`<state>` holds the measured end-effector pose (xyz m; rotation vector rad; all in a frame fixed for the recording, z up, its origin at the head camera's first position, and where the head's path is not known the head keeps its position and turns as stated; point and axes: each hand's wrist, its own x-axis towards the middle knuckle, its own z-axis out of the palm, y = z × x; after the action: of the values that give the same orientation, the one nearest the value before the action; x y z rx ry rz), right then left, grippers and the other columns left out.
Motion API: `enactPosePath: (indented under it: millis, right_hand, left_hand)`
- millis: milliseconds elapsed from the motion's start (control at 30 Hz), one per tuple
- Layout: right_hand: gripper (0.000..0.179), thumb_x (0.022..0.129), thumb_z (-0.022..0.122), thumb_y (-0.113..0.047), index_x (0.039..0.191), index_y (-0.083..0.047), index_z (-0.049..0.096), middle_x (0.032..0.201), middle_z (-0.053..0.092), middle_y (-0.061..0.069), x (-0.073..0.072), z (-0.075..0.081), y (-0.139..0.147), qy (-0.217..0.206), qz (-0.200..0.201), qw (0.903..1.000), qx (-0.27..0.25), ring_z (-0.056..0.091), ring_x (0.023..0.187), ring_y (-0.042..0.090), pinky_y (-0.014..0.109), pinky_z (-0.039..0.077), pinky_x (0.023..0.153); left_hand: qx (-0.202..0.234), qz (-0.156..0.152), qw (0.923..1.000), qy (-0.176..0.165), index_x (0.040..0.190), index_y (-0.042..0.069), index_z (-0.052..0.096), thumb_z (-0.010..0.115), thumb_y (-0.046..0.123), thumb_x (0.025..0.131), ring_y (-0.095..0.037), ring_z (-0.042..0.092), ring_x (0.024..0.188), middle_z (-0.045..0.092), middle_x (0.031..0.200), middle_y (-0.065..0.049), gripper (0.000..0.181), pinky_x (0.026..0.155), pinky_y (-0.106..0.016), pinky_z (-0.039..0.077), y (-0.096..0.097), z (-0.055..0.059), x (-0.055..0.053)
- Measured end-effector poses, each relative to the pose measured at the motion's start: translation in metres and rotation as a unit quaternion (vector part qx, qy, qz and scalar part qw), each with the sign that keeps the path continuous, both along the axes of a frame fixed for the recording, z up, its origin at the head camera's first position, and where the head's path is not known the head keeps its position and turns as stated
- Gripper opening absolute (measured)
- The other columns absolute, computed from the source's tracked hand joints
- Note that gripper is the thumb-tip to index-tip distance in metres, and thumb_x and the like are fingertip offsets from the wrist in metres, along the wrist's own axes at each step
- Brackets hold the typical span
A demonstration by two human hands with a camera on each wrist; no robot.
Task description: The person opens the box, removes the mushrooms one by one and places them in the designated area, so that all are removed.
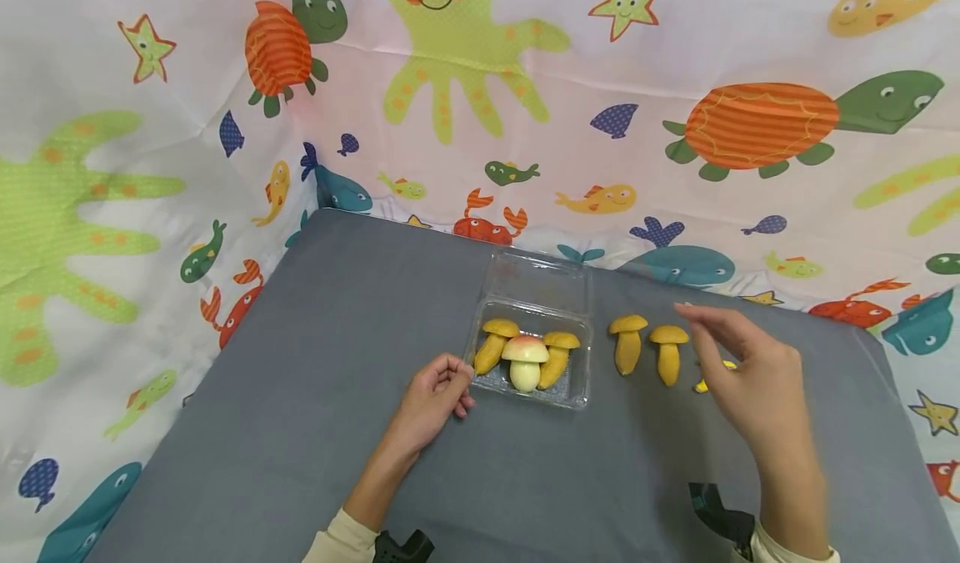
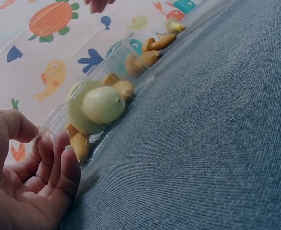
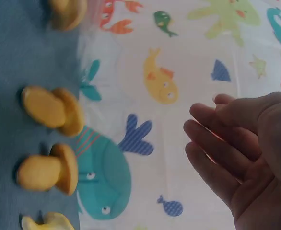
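A clear plastic box (image 1: 576, 396) lies on the grey cloth with its lid (image 1: 537, 284) folded back. Inside it, a cream toy mushroom (image 1: 525, 364) with a pinkish cap is flanked by two yellow-brown toy mushrooms, one on the left (image 1: 492, 346) and one on the right (image 1: 557, 361). My left hand (image 1: 435, 396) pinches the box's near left rim between thumb and fingers. Raised over the cloth at the right, my right hand (image 1: 753, 371) holds nothing, its fingers gently bent and the thumb near the index finger. It partly covers a small bright yellow piece (image 3: 49, 223).
Two more yellow-brown mushrooms, one nearer the box (image 1: 627, 344) and one nearer my right hand (image 1: 668, 354), lie right of the box. A white curtain (image 1: 525, 163) printed with sea animals rises along the cloth's back and left edges.
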<state>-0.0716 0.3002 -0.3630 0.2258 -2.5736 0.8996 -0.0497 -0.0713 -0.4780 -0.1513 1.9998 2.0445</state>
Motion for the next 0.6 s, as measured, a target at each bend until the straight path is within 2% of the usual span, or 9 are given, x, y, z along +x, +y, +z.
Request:
enactPosePath:
  millis: [100,267,400,467,500,533,567,600]
  right_hand:
    - [0.028,0.099,0.074,-0.004,0.124,-0.016,0.078,0.115,0.079,0.007,-0.001,0.008,-0.012,0.004,0.022,0.9996,-0.019,0.059,0.111,-0.022,0.0,0.043,0.091]
    - [0.026,0.1,0.074,-0.009,0.124,-0.019,0.078,0.116,0.079,0.0,0.004,0.011,-0.037,0.0,0.038,0.9976,-0.058,0.065,0.112,-0.013,0.003,0.045,0.096]
    - [0.025,0.1,0.074,-0.009,0.123,-0.019,0.078,0.117,0.079,-0.003,0.006,0.007,-0.057,0.0,0.048,0.9945,-0.093,0.07,0.111,-0.004,0.008,0.049,0.098]
    - [0.025,0.101,0.073,-0.008,0.123,-0.018,0.077,0.116,0.079,-0.004,0.005,0.0,-0.064,-0.002,0.051,0.9944,-0.092,0.071,0.109,-0.003,0.01,0.048,0.1]
    - [0.025,0.1,0.073,-0.008,0.123,-0.017,0.077,0.115,0.079,-0.003,0.004,-0.004,-0.068,-0.001,0.054,0.995,-0.084,0.073,0.109,0.002,0.009,0.047,0.1]
    - [0.025,0.1,0.074,-0.008,0.124,-0.016,0.077,0.115,0.079,-0.002,0.003,-0.008,-0.071,-0.002,0.057,0.9957,-0.073,0.074,0.109,0.006,0.013,0.051,0.1]
    - [0.027,0.1,0.074,-0.008,0.125,-0.016,0.076,0.114,0.079,-0.002,0.002,-0.012,-0.074,-0.005,0.062,0.9961,-0.062,0.076,0.101,0.009,0.011,0.053,0.093]
    - [0.028,0.099,0.074,-0.008,0.126,-0.015,0.075,0.116,0.079,-0.001,0.0,-0.017,-0.076,-0.006,0.07,0.9963,-0.049,0.076,0.101,0.013,0.015,0.056,0.091]
  left_hand:
    - [-0.001,0.004,1.0,0.001,0.107,0.0,0.066,0.065,0.017,0.106,-0.028,0.069,0.074,0.064,0.083,-0.013,0.018,0.067,-0.028,0.059,0.001,0.001,-0.002]
    - [-0.007,0.005,1.0,-0.001,0.107,0.001,0.066,0.064,0.017,0.106,-0.029,0.069,0.074,0.063,0.083,-0.014,0.016,0.067,-0.028,0.059,-0.001,0.0,0.0]
    - [-0.01,0.008,0.9999,-0.001,0.106,0.001,0.066,0.063,0.016,0.106,-0.028,0.069,0.073,0.064,0.083,-0.014,0.015,0.067,-0.028,0.059,-0.001,-0.001,0.0]
    - [-0.01,0.009,0.9999,-0.001,0.107,0.001,0.066,0.064,0.016,0.106,-0.029,0.07,0.074,0.064,0.083,-0.014,0.016,0.067,-0.029,0.06,0.0,-0.001,-0.001]
    - [-0.011,0.009,0.9999,0.0,0.107,0.001,0.066,0.064,0.017,0.106,-0.029,0.07,0.074,0.064,0.083,-0.014,0.016,0.068,-0.029,0.06,0.0,0.0,-0.001]
    - [-0.011,0.008,0.9999,-0.001,0.107,0.002,0.067,0.065,0.018,0.106,-0.03,0.07,0.074,0.064,0.084,-0.014,0.016,0.068,-0.029,0.06,0.001,0.0,-0.001]
    - [-0.011,0.007,0.9999,0.0,0.107,0.002,0.066,0.065,0.019,0.106,-0.03,0.07,0.075,0.064,0.084,-0.014,0.017,0.068,-0.03,0.061,0.002,0.0,-0.001]
    - [-0.012,0.005,0.9999,0.002,0.107,0.002,0.066,0.065,0.019,0.106,-0.031,0.07,0.075,0.064,0.084,-0.014,0.018,0.068,-0.03,0.061,0.002,0.0,-0.001]
